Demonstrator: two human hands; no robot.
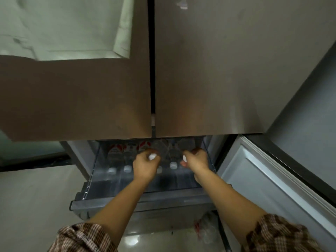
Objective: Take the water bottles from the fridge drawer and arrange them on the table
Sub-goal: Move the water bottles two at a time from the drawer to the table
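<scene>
left grip [145, 165] and right grip [196, 160] each clasp a bottle [152, 156] neck.

- Dim, warm-toned light overall; the pale cloth [60, 28] at 11 o'clock is the brightest area.
- The doors [218, 70] carry a soft, dull sheen.
- The drawer [127, 202] at 6 o'clock lies in the doors' shadow; the bottles [113, 157] look smeared and grainy.
- A glare patch shows on the floor [131, 240] at 6 o'clock.
- Wide-angle distortion bends edges at 3 and 9 o'clock.
- Everything is soft.
</scene>
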